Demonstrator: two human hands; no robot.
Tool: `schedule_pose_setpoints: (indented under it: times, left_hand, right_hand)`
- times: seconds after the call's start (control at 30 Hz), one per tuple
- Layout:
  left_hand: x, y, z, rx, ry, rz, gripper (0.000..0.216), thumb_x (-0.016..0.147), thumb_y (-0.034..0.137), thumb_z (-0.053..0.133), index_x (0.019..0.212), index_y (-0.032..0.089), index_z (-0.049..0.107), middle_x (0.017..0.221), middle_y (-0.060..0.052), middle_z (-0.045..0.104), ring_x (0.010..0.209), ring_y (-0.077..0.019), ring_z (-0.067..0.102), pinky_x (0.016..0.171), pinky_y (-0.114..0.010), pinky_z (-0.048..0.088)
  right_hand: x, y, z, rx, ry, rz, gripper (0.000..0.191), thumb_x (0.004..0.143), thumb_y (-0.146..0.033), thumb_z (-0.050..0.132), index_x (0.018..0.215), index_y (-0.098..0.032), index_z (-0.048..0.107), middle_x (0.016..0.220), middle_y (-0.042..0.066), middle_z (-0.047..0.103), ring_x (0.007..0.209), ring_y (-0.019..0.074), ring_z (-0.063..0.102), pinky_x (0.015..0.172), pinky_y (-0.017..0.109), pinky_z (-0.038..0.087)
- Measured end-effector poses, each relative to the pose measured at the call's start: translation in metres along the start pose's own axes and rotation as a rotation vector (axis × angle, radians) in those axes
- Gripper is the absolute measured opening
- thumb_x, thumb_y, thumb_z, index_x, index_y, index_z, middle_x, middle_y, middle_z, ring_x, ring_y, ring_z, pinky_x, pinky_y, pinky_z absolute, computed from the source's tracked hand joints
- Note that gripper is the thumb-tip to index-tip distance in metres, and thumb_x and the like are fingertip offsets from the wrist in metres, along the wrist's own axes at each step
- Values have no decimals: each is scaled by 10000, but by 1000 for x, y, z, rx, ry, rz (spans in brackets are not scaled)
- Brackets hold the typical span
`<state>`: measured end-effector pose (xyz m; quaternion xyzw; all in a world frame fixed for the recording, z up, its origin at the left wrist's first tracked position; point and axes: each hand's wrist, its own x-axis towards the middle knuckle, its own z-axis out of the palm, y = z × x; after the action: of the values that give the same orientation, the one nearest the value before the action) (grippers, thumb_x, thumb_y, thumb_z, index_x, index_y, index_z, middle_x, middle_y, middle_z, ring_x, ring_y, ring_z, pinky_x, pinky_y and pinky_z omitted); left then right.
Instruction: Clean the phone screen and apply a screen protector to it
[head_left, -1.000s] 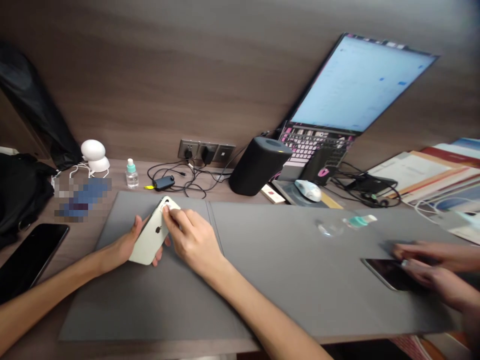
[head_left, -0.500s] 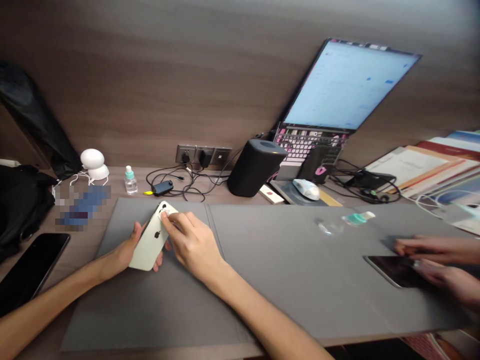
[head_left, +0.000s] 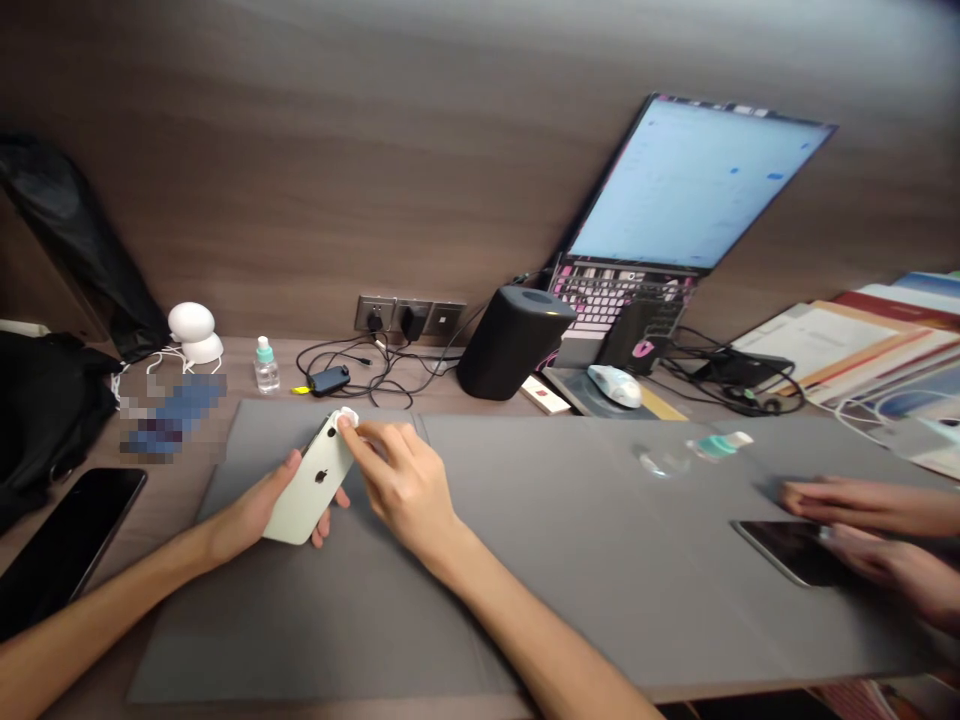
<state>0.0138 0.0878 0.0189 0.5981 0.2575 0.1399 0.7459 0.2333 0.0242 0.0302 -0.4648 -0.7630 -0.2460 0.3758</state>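
My left hand [head_left: 259,505] grips a pale green smartphone [head_left: 307,495] by its edges, thumb on one side and fingertips on the other. The phone is tilted, its back with the dark apple logo facing me. Between the fingertips of my right hand [head_left: 409,485] is a small white wipe [head_left: 345,417], pressed at the phone's top corner beside the camera lens. The wipe covers part of the camera area. Beneath both hands lies a grey desk mat [head_left: 360,630].
A spray bottle [head_left: 266,366] stands behind the mat; another bottle [head_left: 720,444] lies on it. A black phone [head_left: 71,545] is at left. Behind are a black speaker [head_left: 514,340], mouse [head_left: 615,385] and laptop [head_left: 697,190]. At right, another person's hands [head_left: 877,530] touch a phone [head_left: 787,550].
My right hand has slid the wipe from over the camera lenses to the phone's top corner, so one lens shows more. The view has shifted slightly.
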Motion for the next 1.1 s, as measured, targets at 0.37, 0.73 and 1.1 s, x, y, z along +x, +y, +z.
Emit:
schedule_pose_setpoints:
  times: [0.37,0.73,1.1]
  left_hand:
    - [4,-12,-9,-11,-27,-18,888,962,849,239,1124,119,719,819,-117,744,718,-216,692,696,-289,516]
    - [-1,2,-1,61,23,-9,846,991,805,258,1124,107,717,830,-134,756,730,-227,700,693,-293,509]
    - [-6,18,16,25,141,-34,840,997,789,285,1148,89,724,842,-128,743,762,-239,688,785,-332,507]
  right_hand:
    - [4,-3,1,-25,-46,-32,449,965,-12,446,1388,-54,591,1052,128,696,857,224,550,734,361,560]
    - [3,-4,-2,44,-78,12,509,868,-22,498,1366,-21,599,1072,145,670,869,244,526,700,373,575]
    - [4,5,-9,67,111,33,450,940,-4,470,1348,-89,642,1054,114,707,850,214,556,723,356,539]
